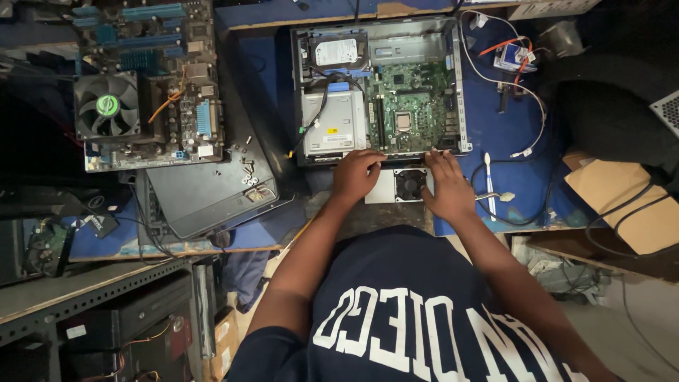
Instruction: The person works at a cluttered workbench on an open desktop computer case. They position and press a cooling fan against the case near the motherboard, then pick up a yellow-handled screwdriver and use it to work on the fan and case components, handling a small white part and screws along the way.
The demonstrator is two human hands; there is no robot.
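Step in hand: both hands are down at the near edge of the open computer case (463,85), one on either side of the small fan unit (410,184) — by the look of it, this is the point where the fan is being handled at the case.
Fan unit: lying on the blue bench (495,127) just outside the case's front edge, black fan set in a pale silver plate, squarely between the two hands.
Left hand (357,173): knuckles up, fingers curled down over the case's front lip and the plate's left corner. From straight above I cannot tell whether it is gripping or only resting there.
Right hand (447,185): flat, fingers spread, palm down, touching the right edge of the fan unit, fingertips reaching the case lip. It is clamped on nothing.
Inside the case: green motherboard (417,92) with its bare processor socket (403,122) exposed, a silver drive cage (332,127) to the left, and a hard drive (337,51) above that.
Next move calls for: an even hold on both sides of the plate, and care with the black cables looping over the drive cage.
Nearby: a white-handled tool (488,177) just right of the right hand, and loose screws (249,173) on a dark panel (205,194) to the left.
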